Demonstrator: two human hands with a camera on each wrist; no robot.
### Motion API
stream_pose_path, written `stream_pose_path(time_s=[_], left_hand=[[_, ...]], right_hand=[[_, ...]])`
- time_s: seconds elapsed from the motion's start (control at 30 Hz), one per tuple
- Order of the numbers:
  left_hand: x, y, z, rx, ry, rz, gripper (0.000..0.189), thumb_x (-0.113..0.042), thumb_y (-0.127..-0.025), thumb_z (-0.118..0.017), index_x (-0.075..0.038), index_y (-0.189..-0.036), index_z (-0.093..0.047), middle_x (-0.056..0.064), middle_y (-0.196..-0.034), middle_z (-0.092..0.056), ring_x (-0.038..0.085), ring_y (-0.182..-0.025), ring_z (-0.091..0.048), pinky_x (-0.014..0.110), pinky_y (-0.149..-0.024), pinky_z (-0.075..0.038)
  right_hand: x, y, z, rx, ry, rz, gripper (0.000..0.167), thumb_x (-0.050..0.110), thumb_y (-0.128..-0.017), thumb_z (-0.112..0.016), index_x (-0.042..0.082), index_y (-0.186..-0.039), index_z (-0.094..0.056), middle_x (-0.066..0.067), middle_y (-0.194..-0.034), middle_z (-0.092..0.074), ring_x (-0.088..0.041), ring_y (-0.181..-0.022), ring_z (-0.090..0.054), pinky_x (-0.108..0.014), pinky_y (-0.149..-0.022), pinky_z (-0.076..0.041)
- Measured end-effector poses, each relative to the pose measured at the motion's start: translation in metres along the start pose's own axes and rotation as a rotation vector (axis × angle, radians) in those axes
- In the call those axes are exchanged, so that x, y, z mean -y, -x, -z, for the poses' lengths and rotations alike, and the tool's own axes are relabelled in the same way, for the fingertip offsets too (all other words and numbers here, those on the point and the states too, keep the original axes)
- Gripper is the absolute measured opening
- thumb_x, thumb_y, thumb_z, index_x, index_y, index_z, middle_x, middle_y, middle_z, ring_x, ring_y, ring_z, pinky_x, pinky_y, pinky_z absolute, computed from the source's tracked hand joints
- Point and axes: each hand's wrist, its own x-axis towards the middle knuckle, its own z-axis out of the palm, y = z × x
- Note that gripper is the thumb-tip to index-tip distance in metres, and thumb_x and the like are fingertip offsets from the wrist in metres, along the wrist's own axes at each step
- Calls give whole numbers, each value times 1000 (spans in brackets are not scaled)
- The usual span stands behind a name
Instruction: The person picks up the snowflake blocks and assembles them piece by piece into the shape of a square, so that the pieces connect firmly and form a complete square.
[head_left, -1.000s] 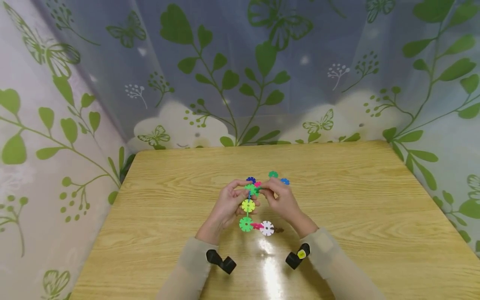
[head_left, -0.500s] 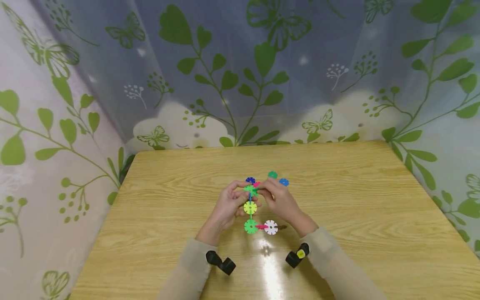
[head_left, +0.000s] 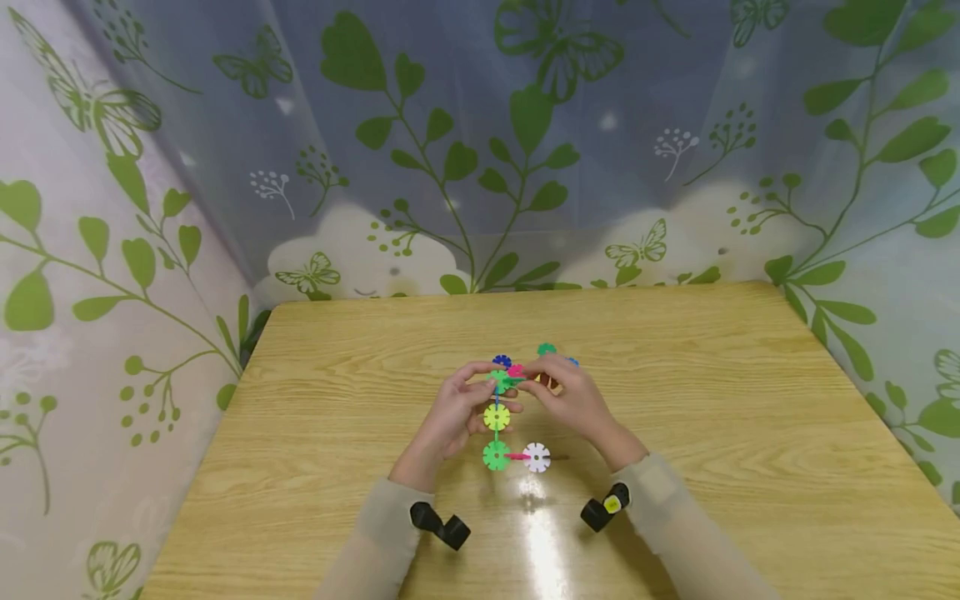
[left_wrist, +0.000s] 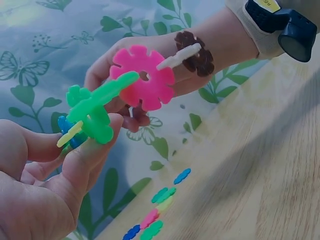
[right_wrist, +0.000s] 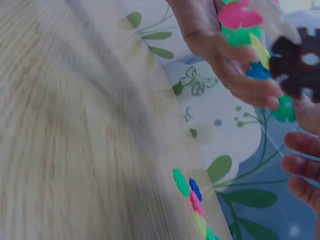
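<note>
A chain of notched plastic snowflake discs is held above the table. My left hand [head_left: 453, 408] pinches its upper part at a green disc [head_left: 499, 382]. Below hang a yellow disc [head_left: 497, 417], another green disc [head_left: 496, 456] and, joined sideways by a pink disc [left_wrist: 145, 77], a white disc [head_left: 537, 457]. A brown disc [left_wrist: 196, 54] ends that branch. At the chain's top, my right hand [head_left: 576, 402] pinches a darker green disc [right_wrist: 285, 109] between thumb and fingers, against the left hand's disc. The fingers partly hide that joint.
Behind the hands, several loose discs lie in a row on the wooden table [head_left: 337, 433], among them a dark blue disc [head_left: 502, 360], a pink disc [left_wrist: 149, 219] and a green disc [head_left: 547, 348]. A patterned curtain [head_left: 465, 150] stands behind the table.
My right hand has shifted slightly to the right and now covers more of the loose blue disc. The chain's hanging end swung right, then back a little left. My left hand keeps its grip.
</note>
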Motion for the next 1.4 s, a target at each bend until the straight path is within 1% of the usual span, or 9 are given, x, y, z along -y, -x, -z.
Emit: stream_pose_path(time_s=[0.2,0.33,0.47,0.63,0.83,0.93,1.07,1.23,1.4], left_hand=[[0,1,1,-34,-16,-19,32,-12,-97,-48,0,-127,-45,38,-113,-52,29,-83,-67,48,-69,-55],[2,2,2,-44,-16,-22,30,-12,-98,-48,-1,-126,-45,36,-111,-55,30,-84,-67,50,-71,-54],[4,2,3,-45,3,-18,29,-12,-98,-48,-3,-125,-46,33,-108,-58,29,-84,-67,45,-67,-57],[5,3,3,-39,25,-23,27,-11,-98,-48,-4,-124,-46,32,-110,-58,30,-85,-67,36,-60,-59],[4,4,2,-9,23,-30,24,-9,-99,-43,-2,-122,-47,37,-121,-47,31,-88,-66,56,-73,-51],[4,5,1,-6,24,-27,24,-8,-99,-43,-2,-122,-47,36,-121,-47,30,-87,-67,61,-76,-47],[3,6,1,-14,25,-21,25,-9,-98,-44,-1,-122,-46,30,-116,-52,30,-85,-67,57,-73,-51],[3,5,-1,-45,19,-10,26,-10,-98,-46,-3,-123,-48,23,-113,-54,27,-81,-67,52,-71,-55],[2,5,-2,-77,0,3,29,-10,-97,-47,-2,-125,-47,28,-113,-52,25,-76,-67,56,-73,-52]], right_hand=[[-12,7,9,-12,42,-55,19,-2,-74,-75,5,-89,-66,1,-80,-60,-8,-65,-49,-21,-52,-46],[-24,12,14,-28,87,-158,17,-2,-78,-72,4,-93,-66,-1,-80,-61,-9,-65,-50,-21,-51,-46],[-35,17,21,-36,121,-288,18,0,-81,-70,0,-98,-66,-6,-79,-61,-13,-64,-53,-22,-51,-46],[-46,20,28,56,175,-510,19,8,-87,-65,-1,-104,-64,-8,-83,-61,-18,-66,-53,-28,-54,-46],[-61,23,30,205,209,-719,23,13,-90,-62,1,-110,-61,-12,-93,-60,-25,-78,-57,-35,-63,-51],[-69,24,27,267,247,-762,27,15,-90,-62,0,-112,-60,-13,-95,-59,-27,-84,-59,-39,-69,-53],[-76,23,24,332,330,-784,34,21,-89,-64,-1,-115,-59,-16,-99,-57,-29,-87,-57,-43,-72,-52],[-80,19,19,363,397,-801,39,25,-88,-65,-1,-116,-60,-18,-103,-52,-30,-88,-54,-45,-72,-51],[-82,17,17,363,409,-826,33,23,-89,-64,-1,-113,-60,-15,-101,-49,-29,-90,-50,-43,-72,-50]])
